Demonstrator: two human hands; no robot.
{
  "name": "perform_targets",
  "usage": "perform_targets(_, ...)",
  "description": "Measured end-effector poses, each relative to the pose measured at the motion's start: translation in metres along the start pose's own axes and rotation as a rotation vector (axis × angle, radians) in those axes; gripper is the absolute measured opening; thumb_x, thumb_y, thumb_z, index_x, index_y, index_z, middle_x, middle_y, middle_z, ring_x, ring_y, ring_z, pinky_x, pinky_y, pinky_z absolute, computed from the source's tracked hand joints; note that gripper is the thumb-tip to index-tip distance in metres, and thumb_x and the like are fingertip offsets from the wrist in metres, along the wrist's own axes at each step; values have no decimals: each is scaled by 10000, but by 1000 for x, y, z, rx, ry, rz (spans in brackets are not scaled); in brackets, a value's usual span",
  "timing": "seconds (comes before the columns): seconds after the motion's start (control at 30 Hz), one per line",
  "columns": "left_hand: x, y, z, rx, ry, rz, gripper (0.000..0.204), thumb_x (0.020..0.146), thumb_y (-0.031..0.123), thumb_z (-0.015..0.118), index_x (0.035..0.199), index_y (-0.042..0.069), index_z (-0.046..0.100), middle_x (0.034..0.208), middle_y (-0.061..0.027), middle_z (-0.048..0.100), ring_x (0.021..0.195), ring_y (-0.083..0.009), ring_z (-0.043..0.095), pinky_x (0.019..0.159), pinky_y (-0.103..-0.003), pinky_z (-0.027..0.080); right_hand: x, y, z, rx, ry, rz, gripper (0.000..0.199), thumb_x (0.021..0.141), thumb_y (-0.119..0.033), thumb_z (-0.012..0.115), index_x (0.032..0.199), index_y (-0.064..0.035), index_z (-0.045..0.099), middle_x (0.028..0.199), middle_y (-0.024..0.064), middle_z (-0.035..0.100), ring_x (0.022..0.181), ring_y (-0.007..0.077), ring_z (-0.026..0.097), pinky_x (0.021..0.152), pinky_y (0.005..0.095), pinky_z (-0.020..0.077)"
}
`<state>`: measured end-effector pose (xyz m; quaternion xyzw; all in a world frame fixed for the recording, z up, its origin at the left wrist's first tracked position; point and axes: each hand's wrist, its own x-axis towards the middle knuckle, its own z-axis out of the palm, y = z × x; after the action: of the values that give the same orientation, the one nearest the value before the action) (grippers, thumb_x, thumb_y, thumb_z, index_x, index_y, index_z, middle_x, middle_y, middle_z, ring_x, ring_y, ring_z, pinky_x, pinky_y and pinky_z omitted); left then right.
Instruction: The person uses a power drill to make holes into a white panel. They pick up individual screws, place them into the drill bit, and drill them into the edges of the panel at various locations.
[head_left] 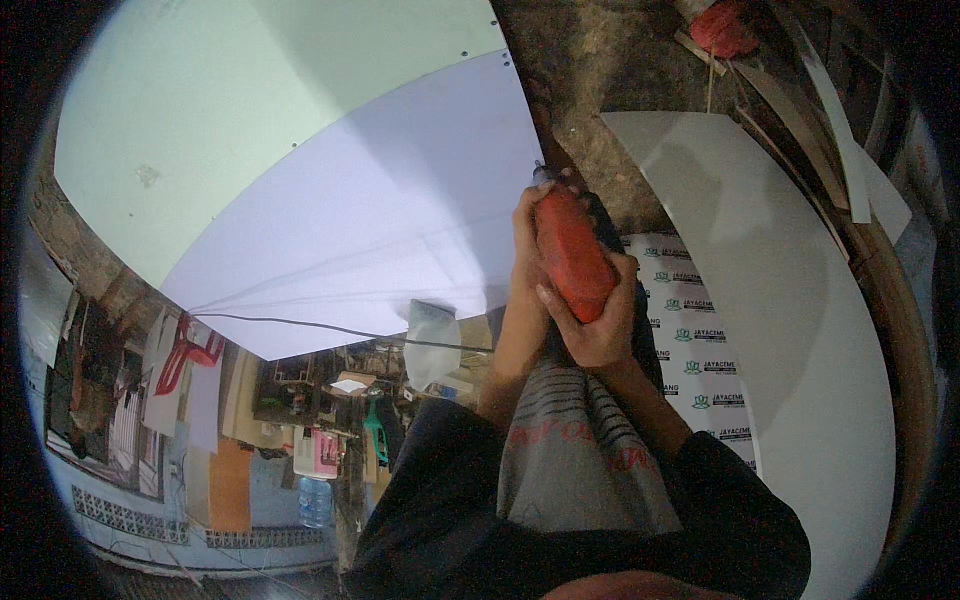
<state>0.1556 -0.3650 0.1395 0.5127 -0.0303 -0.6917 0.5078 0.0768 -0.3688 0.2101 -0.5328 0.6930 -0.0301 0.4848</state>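
Note:
Both my hands grip a red hand-held power tool (pixel 575 250) with a narrow grey tip, probably a drill seen from above. My left hand (pixel 525 235) is closed along the front part of its body. My right hand (pixel 603 335) wraps round the rear end. The tip meets the right edge of a large pale lavender panel (pixel 400 180), or lies just above it; I cannot tell which. Beyond that panel, a pale greenish panel (pixel 190 120) adjoins it along a seam dotted with screw heads.
A dark cord (pixel 300 324) runs along the lavender panel's near edge. At right stand a grey-white board (pixel 790 280) and a sheet with printed logos (pixel 690 330). Wood strips (pixel 800 140) and a red bundle (pixel 725 28) lie at far right. A water bottle (pixel 314 502) is lower left.

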Motion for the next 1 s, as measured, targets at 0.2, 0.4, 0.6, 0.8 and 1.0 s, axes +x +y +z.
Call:
perform_targets(0.2,2,0,3,43,4,-51,563,864,-19,516,1341,110,245,1232,-122,438,1067,-185,488,890,-259,436,2,3,-4,29,5,-13,638,726,-227,772,1152,-4,353,1065,143,426,1007,244,465,896,383,371)
perform_targets(0.4,9,-2,6,25,-32,65,567,864,-18,514,1343,107,238,1239,-123,430,1077,-186,481,904,-262,428,5,9,-15,140,6,80,674,698,-235,797,1151,-5,354,1077,154,444,1001,251,483,891,384,387)
perform_targets(0.6,8,0,3,3,-76,56,571,865,-18,512,1346,105,230,1246,-124,423,1086,-187,474,918,-266,420,8,3,-8,63,-12,-39,686,674,-269,805,1137,-5,372,1040,161,444,969,278,482,864,408,388)
perform_targets(0.8,6,-16,-5,-451,-90,44,595,855,-28,522,1350,100,218,1239,-125,423,1066,-182,477,908,-257,422,8,1,-5,37,-1,-80,703,657,-277,808,1147,-7,382,1024,175,442,957,307,470,858,425,379)
perform_targets(1.0,17,-18,-5,-503,-108,23,470,849,99,542,1275,70,347,1111,-117,501,943,-195,527,827,-280,459,4,4,-4,98,13,-29,678,704,-208,781,1173,-5,336,1084,163,431,1015,262,465,906,418,367)
